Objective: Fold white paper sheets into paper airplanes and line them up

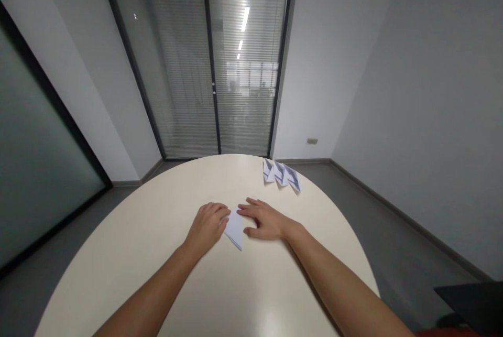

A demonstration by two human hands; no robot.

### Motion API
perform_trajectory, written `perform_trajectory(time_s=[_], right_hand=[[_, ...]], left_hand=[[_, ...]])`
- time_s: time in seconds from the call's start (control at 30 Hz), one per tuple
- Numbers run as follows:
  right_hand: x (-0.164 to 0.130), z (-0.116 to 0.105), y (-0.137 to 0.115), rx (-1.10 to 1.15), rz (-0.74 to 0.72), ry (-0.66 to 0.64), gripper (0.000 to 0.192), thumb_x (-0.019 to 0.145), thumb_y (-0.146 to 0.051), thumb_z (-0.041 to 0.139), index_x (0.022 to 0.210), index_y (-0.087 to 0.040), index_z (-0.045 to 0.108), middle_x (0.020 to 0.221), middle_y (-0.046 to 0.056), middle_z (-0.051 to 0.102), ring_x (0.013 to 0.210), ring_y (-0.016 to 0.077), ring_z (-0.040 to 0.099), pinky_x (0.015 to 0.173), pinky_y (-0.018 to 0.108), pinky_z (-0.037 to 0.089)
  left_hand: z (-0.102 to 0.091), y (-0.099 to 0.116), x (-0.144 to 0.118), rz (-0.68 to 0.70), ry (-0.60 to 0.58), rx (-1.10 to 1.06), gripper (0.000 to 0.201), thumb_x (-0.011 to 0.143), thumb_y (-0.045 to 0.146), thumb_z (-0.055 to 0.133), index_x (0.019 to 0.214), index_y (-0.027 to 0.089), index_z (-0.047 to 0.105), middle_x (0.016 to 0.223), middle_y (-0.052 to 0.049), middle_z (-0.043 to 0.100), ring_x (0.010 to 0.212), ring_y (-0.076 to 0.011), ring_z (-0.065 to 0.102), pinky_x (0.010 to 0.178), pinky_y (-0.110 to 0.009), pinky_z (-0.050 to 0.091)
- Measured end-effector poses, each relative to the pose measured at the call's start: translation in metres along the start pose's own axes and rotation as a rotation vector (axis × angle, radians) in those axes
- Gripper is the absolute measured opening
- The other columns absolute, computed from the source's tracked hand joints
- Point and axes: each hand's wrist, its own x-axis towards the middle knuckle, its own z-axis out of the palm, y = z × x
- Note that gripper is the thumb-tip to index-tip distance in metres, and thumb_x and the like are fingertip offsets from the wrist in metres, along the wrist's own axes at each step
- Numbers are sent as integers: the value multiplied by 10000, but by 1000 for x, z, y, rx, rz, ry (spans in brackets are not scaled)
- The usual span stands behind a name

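A small white sheet of paper, folded into a pointed shape with layered edges at its lower tip, lies on the table between my hands. My left hand is closed at its left side, thumb and fingers bent over that edge. On the other side, my right hand has its fingers stretched out and apart. One of its fingertips reaches the paper's upper right edge, while the thumb rests to the right of the paper. Whatever lies beneath the left fingers is hidden.
A round, cream-coloured table spreads under both arms. Several folded paper pieces lie in an overlapping row near its far right edge. Beyond stand a glass partition with blinds and grey walls. A dark object shows at lower right.
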Motion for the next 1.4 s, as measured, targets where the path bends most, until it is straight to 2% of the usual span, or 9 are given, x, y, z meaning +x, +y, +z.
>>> perform_trajectory(time_s=[0.07, 0.2, 0.3, 0.4, 0.6, 0.7, 0.87, 1.13, 1.4], right_hand=[[0, 0, 0, -20, -34, 39, 632, 864, -441, 635, 1432, -187, 529, 1497, 121, 490, 1432, 317, 363, 1187, 497, 244], [2, 2, 1, -48, -93, 139, 572, 886, -498, 626, 1358, -177, 596, 1386, 131, 593, 1309, 270, 512, 1192, 448, 257], [3, 6, 7, -85, -59, 193, 562, 857, -539, 660, 1290, -179, 645, 1246, 126, 667, 1260, 283, 539, 1159, 455, 312], [3, 8, 13, -133, -12, 232, 547, 837, -575, 672, 1212, -177, 690, 1147, 128, 689, 1267, 310, 521, 1122, 459, 353], [3, 4, 10, -196, 51, 240, 450, 861, -542, 657, 1052, -138, 713, 1020, 128, 691, 1136, 288, 576, 1014, 397, 427], [2, 1, 6, -208, 109, 247, 416, 848, -524, 678, 993, -135, 706, 975, 120, 686, 1035, 267, 597, 938, 370, 450], [2, 1, 6, -220, 144, 235, 384, 834, -513, 700, 957, -149, 704, 951, 114, 689, 1015, 262, 591, 907, 358, 435], [2, 0, 4, -220, 147, 223, 311, 889, -451, 661, 1010, -170, 721, 938, 89, 695, 977, 234, 585, 871, 332, 421], [2, -7, -6, -241, 183, 197, 340, 978, -438, 529, 967, -170, 737, 902, 84, 695, 926, 208, 590, 815, 298, 409]], left_hand=[[-5, 4, 0, 26, -19, 10, 233, 963, 225, 489, 1030, 231, 711, 1040, -52, 743, 998, -237, 642, 948, -436, 435], [-15, 20, -1, 60, -50, 55, 246, 953, 380, 531, 1009, 214, 704, 954, -66, 750, 923, -260, 648, 920, -465, 410], [-17, 28, -3, 96, -97, 58, 335, 913, 483, 570, 1060, 209, 695, 1107, -97, 732, 978, -283, 634, 911, -464, 415], [-11, 29, -5, 113, -134, 48, 435, 878, 524, 602, 1178, 217, 666, 1327, -118, 643, 1119, -312, 598, 959, -473, 412], [6, 21, -7, 112, -123, 21, 470, 901, 320, 557, 1357, 203, 565, 1477, -139, 510, 1325, -298, 490, 1064, -472, 389], [8, 20, -6, 92, -80, 23, 462, 880, 240, 556, 1340, 195, 582, 1382, -138, 584, 1258, -292, 535, 1037, -459, 426], [11, 17, -5, 102, -20, 16, 343, 878, 175, 542, 1198, 177, 665, 1191, -116, 689, 1096, -278, 621, 975, -458, 481], [16, 10, -3, 137, 50, 2, 310, 897, 152, 529, 1162, 175, 688, 1170, -98, 727, 1058, -270, 675, 950, -460, 516], [10, 2, -1, 36, 112, -29, 196, 935, 194, 538, 1053, 213, 693, 1055, -58, 740, 960, -222, 685, 889, -374, 542]])
